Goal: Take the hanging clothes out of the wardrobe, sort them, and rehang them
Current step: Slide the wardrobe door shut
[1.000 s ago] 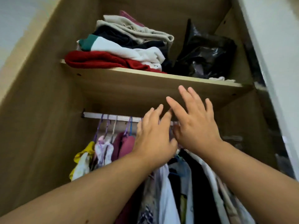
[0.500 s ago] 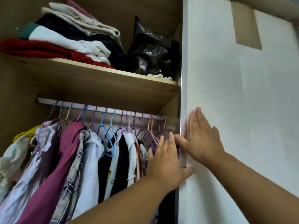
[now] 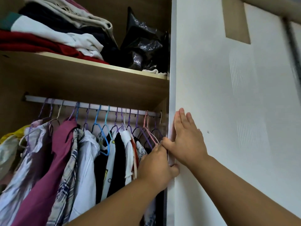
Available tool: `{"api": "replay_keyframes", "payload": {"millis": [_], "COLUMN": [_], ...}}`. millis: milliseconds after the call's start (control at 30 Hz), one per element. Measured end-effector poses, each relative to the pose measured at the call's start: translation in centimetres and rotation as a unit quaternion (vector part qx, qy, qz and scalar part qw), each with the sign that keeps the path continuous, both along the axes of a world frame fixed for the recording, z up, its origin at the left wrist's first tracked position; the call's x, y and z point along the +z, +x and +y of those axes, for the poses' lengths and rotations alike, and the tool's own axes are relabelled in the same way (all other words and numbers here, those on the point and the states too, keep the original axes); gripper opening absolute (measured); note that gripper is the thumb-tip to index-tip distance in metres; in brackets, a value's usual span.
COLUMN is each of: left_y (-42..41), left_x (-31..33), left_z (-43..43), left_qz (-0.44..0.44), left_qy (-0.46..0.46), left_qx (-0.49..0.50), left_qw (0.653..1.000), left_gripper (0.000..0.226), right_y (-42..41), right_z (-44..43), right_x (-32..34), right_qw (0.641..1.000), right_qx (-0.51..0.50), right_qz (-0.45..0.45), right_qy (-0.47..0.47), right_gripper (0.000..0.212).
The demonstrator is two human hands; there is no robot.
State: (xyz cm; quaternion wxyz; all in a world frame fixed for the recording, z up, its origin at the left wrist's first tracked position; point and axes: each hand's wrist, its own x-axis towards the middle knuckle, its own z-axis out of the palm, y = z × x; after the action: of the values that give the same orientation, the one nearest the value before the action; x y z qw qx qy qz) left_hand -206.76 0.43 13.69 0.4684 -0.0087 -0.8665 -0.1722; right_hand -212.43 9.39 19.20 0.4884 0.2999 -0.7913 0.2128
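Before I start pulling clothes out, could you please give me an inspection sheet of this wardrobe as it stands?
Surface: wooden shelf above the rail, loaded.
Job's things: hanging clothes packed close along the rail.
Clutter: folded clothes and a black bag on the shelf.
Hands: left hand grips the white door at its edge, thumb on its front; right hand lies flat on the door face, fingers straight.
Cables: nothing seen.
Surroundings: wooden wardrobe walls; the door covers the right side.

No text, label, brand or number is readable.
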Motion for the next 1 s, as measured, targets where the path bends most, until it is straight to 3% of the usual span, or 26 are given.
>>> {"api": "replay_keyframes", "payload": {"millis": [400,600,833,1000], "left_y": [6.2,10.5,15.5,18.6], "left_x": [-0.4,-0.5,-0.4,-1.0], "left_z": [-7.2,-11.6,-16.6,-20.3], "left_qz": [0.020,0.022,0.023,0.029], "left_qy": [-0.007,-0.016,-0.063,-0.100], "left_qx": [0.016,0.038,0.094,0.198], "left_qw": [1.000,0.999,0.993,0.975], "left_gripper": [0.053,0.045,0.066,0.078], "right_y": [5.5,9.0,12.7,14.2], "right_z": [-7.2,-12.0,-17.4,-19.0], "right_x": [-0.2,-0.4,-0.7,-2.0], "right_qw": [0.999,0.998,0.995,0.985], "right_qx": [0.019,0.047,0.065,0.103], "right_qz": [0.035,0.046,0.071,0.128], "right_qy": [-0.006,-0.010,0.010,0.057], "right_gripper": [0.091,0.090,0.090,0.084]}}
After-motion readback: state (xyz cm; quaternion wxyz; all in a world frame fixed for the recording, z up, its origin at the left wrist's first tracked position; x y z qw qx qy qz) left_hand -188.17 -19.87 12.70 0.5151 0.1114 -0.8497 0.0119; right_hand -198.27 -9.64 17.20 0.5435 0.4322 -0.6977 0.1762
